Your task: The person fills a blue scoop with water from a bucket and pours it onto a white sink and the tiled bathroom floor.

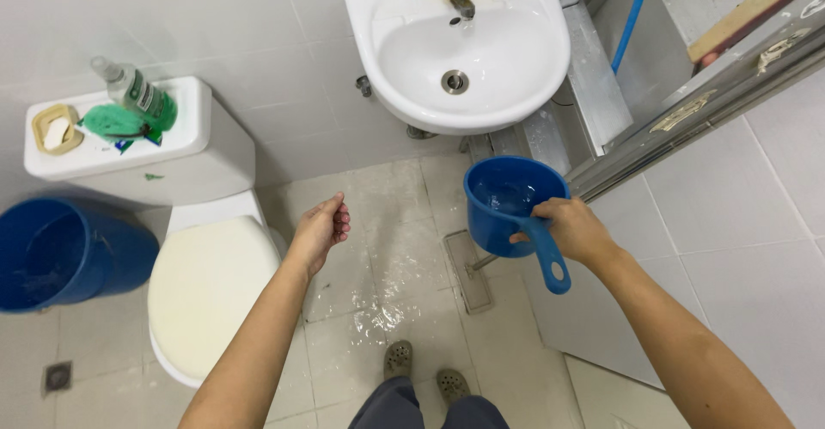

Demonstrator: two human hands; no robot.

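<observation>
A blue dipper [507, 201] is gripped by its handle in the right hand [574, 230], held above the floor [404, 257] below the sink [468, 51]. Water is seen inside it. The left hand [320, 230] is loosely curled, holding nothing, beside the toilet [206, 292]. The tiles ahead are already wet; judged from this, part of the floor has been doused and water is left to pour.

1 dipper [507, 201], 1 bucket [64, 253], 1 sink [481, 60], 1 toilet [202, 292], 2 hands [320, 230].
</observation>
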